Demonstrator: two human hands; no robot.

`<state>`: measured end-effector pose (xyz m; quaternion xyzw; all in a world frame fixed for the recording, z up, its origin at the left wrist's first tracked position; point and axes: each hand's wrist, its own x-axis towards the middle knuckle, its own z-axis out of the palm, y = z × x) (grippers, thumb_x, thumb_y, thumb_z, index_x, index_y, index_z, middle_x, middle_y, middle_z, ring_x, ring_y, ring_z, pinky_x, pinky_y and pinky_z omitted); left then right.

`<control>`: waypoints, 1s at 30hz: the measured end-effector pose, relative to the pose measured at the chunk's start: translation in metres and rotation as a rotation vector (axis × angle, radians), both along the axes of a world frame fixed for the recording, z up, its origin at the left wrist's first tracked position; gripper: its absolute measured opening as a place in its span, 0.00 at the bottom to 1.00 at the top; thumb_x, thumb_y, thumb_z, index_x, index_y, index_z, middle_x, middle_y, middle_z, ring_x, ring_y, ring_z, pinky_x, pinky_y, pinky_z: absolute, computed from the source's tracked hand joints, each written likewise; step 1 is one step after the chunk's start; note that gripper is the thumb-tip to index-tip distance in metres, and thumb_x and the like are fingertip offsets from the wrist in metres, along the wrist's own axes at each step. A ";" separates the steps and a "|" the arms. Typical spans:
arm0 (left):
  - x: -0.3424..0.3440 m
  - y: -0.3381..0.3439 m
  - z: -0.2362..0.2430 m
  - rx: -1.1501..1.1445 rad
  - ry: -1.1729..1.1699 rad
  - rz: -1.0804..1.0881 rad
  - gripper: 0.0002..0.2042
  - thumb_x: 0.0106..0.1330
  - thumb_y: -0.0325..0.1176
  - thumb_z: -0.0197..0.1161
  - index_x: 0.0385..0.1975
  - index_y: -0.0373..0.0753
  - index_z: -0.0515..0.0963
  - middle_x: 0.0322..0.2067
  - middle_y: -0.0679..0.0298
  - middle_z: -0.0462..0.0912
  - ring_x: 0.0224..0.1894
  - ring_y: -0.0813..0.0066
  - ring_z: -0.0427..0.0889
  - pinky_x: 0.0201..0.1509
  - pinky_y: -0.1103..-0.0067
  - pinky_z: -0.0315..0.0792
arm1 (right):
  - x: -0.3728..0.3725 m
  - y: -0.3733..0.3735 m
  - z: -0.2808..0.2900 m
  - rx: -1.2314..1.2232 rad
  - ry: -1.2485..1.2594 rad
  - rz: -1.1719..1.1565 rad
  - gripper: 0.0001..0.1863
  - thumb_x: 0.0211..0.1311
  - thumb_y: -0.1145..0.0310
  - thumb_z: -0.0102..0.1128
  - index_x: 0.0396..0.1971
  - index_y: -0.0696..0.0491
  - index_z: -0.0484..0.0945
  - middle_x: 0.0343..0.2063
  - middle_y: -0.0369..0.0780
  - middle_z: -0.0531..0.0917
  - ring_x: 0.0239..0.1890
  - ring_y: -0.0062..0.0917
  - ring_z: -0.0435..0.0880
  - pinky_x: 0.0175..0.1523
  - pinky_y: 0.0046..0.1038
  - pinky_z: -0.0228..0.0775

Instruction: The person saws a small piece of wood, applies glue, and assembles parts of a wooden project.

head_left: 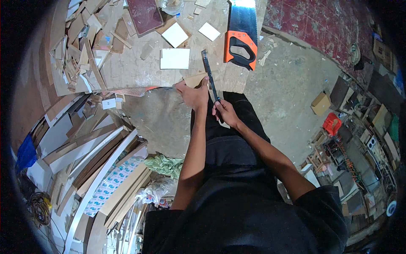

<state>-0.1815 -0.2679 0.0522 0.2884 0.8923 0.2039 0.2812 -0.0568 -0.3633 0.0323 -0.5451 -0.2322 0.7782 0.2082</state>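
Observation:
At the table's near edge, my left hand [194,95] is closed on a small tan piece of wood [195,80], its thumb pointing away from me. My right hand [226,113] grips the near end of a long, narrow dark tool [210,74], shaped like a file. The tool slants up and away over the table, just right of my left thumb and the wood piece. Whether it touches the wood I cannot tell. Beyond it to the right lies a handsaw [241,46] with an orange and black handle. A white rectangular piece [174,58] lies in front of my left hand.
Wood offcuts [86,42] are heaped on the table's left side. A dark red board [145,15] and more white pieces [209,31] lie farther back. Long boards [99,169] are stacked at my left. A red plastic container [332,123] and clutter are on the right.

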 end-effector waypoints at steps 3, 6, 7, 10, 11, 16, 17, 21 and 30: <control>-0.007 -0.005 -0.011 0.051 -0.007 -0.002 0.37 0.40 0.40 0.82 0.43 0.35 0.62 0.43 0.50 0.72 0.47 0.49 0.74 0.48 0.60 0.70 | -0.003 0.000 0.000 -0.007 0.018 -0.004 0.14 0.77 0.63 0.41 0.34 0.56 0.70 0.24 0.37 0.78 0.18 0.18 0.74 0.25 0.21 0.69; -0.004 -0.004 -0.012 0.049 0.005 0.006 0.38 0.40 0.42 0.83 0.45 0.33 0.63 0.43 0.49 0.73 0.46 0.51 0.77 0.49 0.62 0.71 | -0.003 -0.001 -0.002 -0.002 0.063 -0.034 0.14 0.77 0.63 0.40 0.34 0.55 0.70 0.24 0.37 0.78 0.19 0.19 0.74 0.25 0.22 0.69; -0.002 -0.001 -0.009 0.017 0.025 0.013 0.40 0.39 0.45 0.83 0.46 0.31 0.65 0.44 0.49 0.75 0.45 0.53 0.79 0.50 0.64 0.73 | -0.003 -0.001 -0.003 -0.002 0.075 -0.049 0.14 0.77 0.63 0.40 0.34 0.55 0.70 0.24 0.37 0.78 0.19 0.19 0.74 0.26 0.22 0.69; 0.003 0.002 0.001 -0.082 -0.015 0.023 0.42 0.37 0.47 0.83 0.47 0.31 0.64 0.43 0.49 0.75 0.46 0.54 0.79 0.50 0.65 0.73 | -0.006 -0.003 -0.003 0.005 0.090 -0.073 0.13 0.77 0.64 0.39 0.35 0.55 0.70 0.24 0.37 0.77 0.19 0.19 0.74 0.26 0.22 0.69; 0.002 0.003 0.001 -0.082 -0.013 0.024 0.42 0.37 0.47 0.83 0.47 0.31 0.64 0.43 0.49 0.75 0.46 0.54 0.79 0.50 0.65 0.73 | -0.006 -0.003 -0.002 0.013 0.095 -0.080 0.13 0.77 0.64 0.39 0.35 0.55 0.69 0.24 0.38 0.77 0.19 0.20 0.74 0.26 0.22 0.69; 0.003 0.007 0.007 -0.141 -0.004 0.015 0.45 0.36 0.48 0.84 0.48 0.30 0.62 0.45 0.48 0.74 0.48 0.53 0.78 0.51 0.65 0.73 | -0.004 -0.001 0.002 0.013 0.077 -0.059 0.13 0.77 0.63 0.39 0.35 0.55 0.69 0.25 0.38 0.77 0.20 0.20 0.74 0.27 0.22 0.69; 0.002 0.007 0.009 -0.141 -0.003 0.015 0.45 0.36 0.48 0.84 0.48 0.30 0.62 0.45 0.48 0.74 0.48 0.53 0.78 0.51 0.65 0.73 | -0.004 0.000 0.004 0.011 0.068 -0.048 0.13 0.77 0.63 0.39 0.35 0.55 0.69 0.25 0.38 0.78 0.20 0.20 0.74 0.27 0.22 0.69; 0.003 0.007 0.011 -0.120 -0.002 -0.002 0.45 0.35 0.47 0.84 0.48 0.31 0.61 0.45 0.48 0.71 0.46 0.51 0.77 0.49 0.63 0.73 | -0.005 0.000 0.003 0.019 0.076 -0.062 0.14 0.77 0.63 0.39 0.35 0.55 0.69 0.25 0.38 0.78 0.20 0.19 0.75 0.28 0.22 0.69; 0.006 0.010 0.017 -0.153 -0.003 0.013 0.46 0.35 0.51 0.83 0.49 0.31 0.62 0.45 0.48 0.72 0.48 0.51 0.76 0.51 0.63 0.72 | -0.001 -0.002 -0.007 0.018 0.032 -0.015 0.14 0.77 0.64 0.39 0.34 0.55 0.70 0.26 0.37 0.78 0.22 0.18 0.74 0.29 0.22 0.69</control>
